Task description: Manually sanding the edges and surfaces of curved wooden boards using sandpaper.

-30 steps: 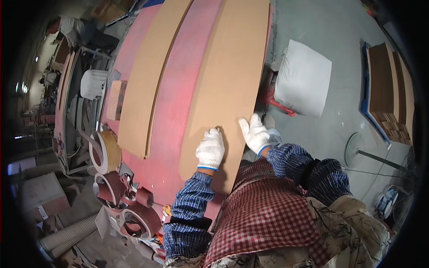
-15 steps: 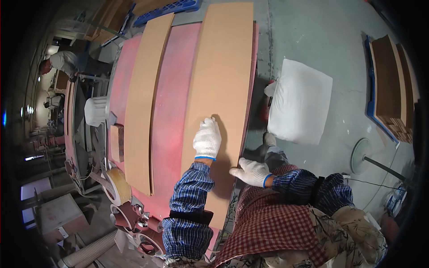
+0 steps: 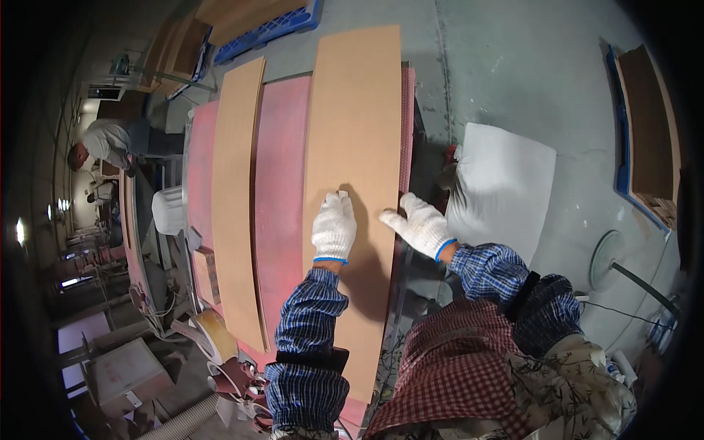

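Note:
On the pink-red worktable (image 3: 282,139) lie two long light-brown boards. My left hand (image 3: 334,229), in a white knit glove with a blue cuff, rests on the right board (image 3: 356,110). Its fingers are curled and pressed together; whatever they may hold is hidden. Beside that board's right edge is my gloved right hand (image 3: 423,226), thumb apart from the fingers, with nothing seen in it. Parallel on the left lies the narrower board (image 3: 236,176), touched by neither hand.
A wrapped white bundle (image 3: 506,187) stands on the floor to the right. Boards on blue pallets (image 3: 268,31) sit at the far end and far right. Tape roll (image 3: 215,339) and wooden block (image 3: 207,275) lie along the table's left side. Another person (image 3: 110,143) bends over a bench.
The view has shifted, so the table and boards sit lower. My right hand has moved forward along the right board's edge. My left hand stays curled on the board.

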`<action>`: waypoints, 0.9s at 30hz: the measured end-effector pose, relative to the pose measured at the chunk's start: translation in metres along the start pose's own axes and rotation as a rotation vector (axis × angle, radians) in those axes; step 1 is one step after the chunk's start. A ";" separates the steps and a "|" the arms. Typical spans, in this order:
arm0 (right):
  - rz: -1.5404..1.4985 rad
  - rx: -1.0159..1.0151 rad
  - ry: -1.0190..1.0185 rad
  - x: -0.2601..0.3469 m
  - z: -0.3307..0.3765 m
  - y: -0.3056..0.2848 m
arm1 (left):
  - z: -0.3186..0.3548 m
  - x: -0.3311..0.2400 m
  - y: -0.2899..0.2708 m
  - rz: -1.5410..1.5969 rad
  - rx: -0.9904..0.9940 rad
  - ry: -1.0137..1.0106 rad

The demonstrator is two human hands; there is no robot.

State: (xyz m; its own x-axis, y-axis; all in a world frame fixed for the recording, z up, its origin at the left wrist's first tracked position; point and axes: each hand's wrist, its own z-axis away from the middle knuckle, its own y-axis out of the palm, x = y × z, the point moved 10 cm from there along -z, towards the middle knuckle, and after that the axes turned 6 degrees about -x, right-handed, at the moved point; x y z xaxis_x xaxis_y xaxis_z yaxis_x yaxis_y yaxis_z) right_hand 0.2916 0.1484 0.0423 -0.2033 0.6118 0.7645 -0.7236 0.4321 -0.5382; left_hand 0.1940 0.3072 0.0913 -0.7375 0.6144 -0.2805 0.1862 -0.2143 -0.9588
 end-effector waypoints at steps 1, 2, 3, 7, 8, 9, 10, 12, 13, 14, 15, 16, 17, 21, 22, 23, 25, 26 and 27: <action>-0.005 -0.003 0.003 -0.005 -0.003 0.001 | -0.007 -0.004 0.001 -0.011 0.016 -0.016; -0.007 0.023 0.007 -0.003 -0.009 -0.001 | -0.018 -0.009 0.000 -0.014 0.014 -0.018; -0.008 0.048 0.012 -0.002 -0.014 -0.004 | -0.030 -0.014 0.000 -0.014 0.018 -0.017; -0.018 0.035 -0.054 0.009 -0.019 -0.011 | -0.077 -0.037 -0.003 -0.007 0.018 -0.012; -0.043 0.065 -0.047 0.013 -0.019 -0.011 | -0.090 -0.040 -0.003 -0.012 0.013 -0.008; -0.080 0.076 -0.049 0.010 -0.019 -0.007 | -0.103 -0.044 -0.001 -0.027 0.019 -0.023; -0.090 0.096 -0.055 0.010 -0.022 -0.009 | -0.120 -0.050 0.000 -0.041 0.021 -0.040; -0.100 0.066 -0.126 0.005 -0.023 -0.010 | -0.150 -0.068 0.002 -0.035 -0.013 0.008; -0.113 0.090 -0.106 0.004 -0.020 -0.009 | -0.163 -0.076 0.001 -0.037 -0.038 0.041; -0.123 0.121 -0.085 0.001 -0.021 -0.004 | -0.177 -0.082 0.002 -0.036 -0.051 0.052; -0.137 0.164 -0.069 -0.001 -0.022 0.005 | -0.191 -0.082 0.002 -0.042 -0.033 0.039; -0.137 0.155 -0.078 0.001 -0.024 0.001 | -0.206 -0.086 0.005 -0.038 -0.010 0.030; -0.164 0.168 -0.056 0.001 -0.024 -0.002 | -0.220 -0.092 0.005 -0.037 -0.020 0.035; -0.190 0.222 0.026 -0.006 -0.025 -0.004 | -0.273 -0.123 0.011 -0.003 -0.034 0.092; -0.232 0.235 0.015 -0.006 -0.028 0.000 | -0.286 -0.129 0.012 -0.028 -0.034 0.096; -0.232 0.230 0.007 -0.006 -0.028 0.001 | -0.299 -0.133 0.012 -0.028 -0.043 0.099; -0.196 0.218 0.025 0.001 -0.026 -0.008 | -0.321 -0.145 0.014 -0.134 -0.032 0.210; -0.178 0.225 0.010 -0.001 -0.026 -0.007 | -0.329 -0.151 0.014 -0.138 -0.039 0.214; -0.175 0.220 0.014 -0.002 -0.028 -0.009 | -0.336 -0.154 0.013 -0.093 -0.029 0.139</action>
State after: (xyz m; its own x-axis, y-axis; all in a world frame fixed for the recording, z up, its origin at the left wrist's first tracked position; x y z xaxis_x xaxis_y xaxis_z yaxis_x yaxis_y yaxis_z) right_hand 0.3169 0.1622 0.0352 -0.0545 0.5501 0.8333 -0.8729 0.3791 -0.3073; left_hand 0.5280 0.4646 0.1072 -0.6557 0.7301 -0.1923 0.1417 -0.1312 -0.9812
